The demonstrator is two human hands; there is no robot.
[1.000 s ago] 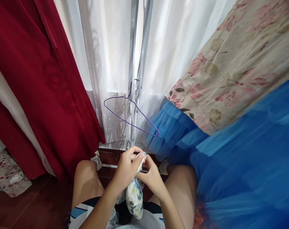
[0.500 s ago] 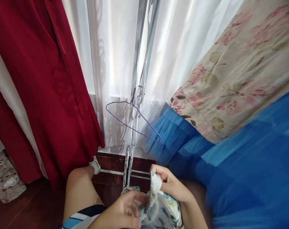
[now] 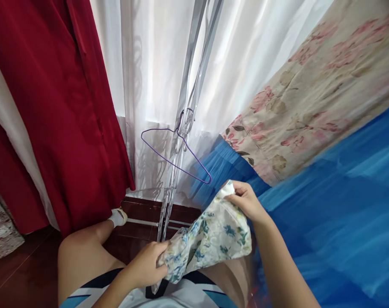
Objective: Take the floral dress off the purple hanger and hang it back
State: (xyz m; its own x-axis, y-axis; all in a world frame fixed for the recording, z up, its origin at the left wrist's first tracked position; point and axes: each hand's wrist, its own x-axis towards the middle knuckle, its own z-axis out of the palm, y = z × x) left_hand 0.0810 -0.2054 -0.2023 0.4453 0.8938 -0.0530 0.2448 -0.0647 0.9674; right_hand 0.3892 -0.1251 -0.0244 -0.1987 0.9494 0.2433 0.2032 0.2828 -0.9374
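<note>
Stretched between my two hands over my lap is a white floral cloth (image 3: 218,231) with blue and yellow-green flowers; what kind of garment it is, I cannot tell. My right hand (image 3: 245,201) pinches its upper right corner, fingers closed. Lower down, my left hand (image 3: 149,263) is closed on the other end of the cloth. A bare purple wire hanger (image 3: 176,164) hangs in front of me, its hook on a metal rack (image 3: 184,94). The hanger is apart from both hands.
Red clothing (image 3: 72,128) hangs at the left. On the right hang a beige floral garment (image 3: 287,102) and a blue tulle skirt (image 3: 329,214). White curtains (image 3: 158,64) stand behind the rack. Below is a dark red tiled floor (image 3: 30,273).
My right hand has risen, drawing the cloth up and spreading it out. My left hand, loose and blurred before, now grips the cloth's lower left end.
</note>
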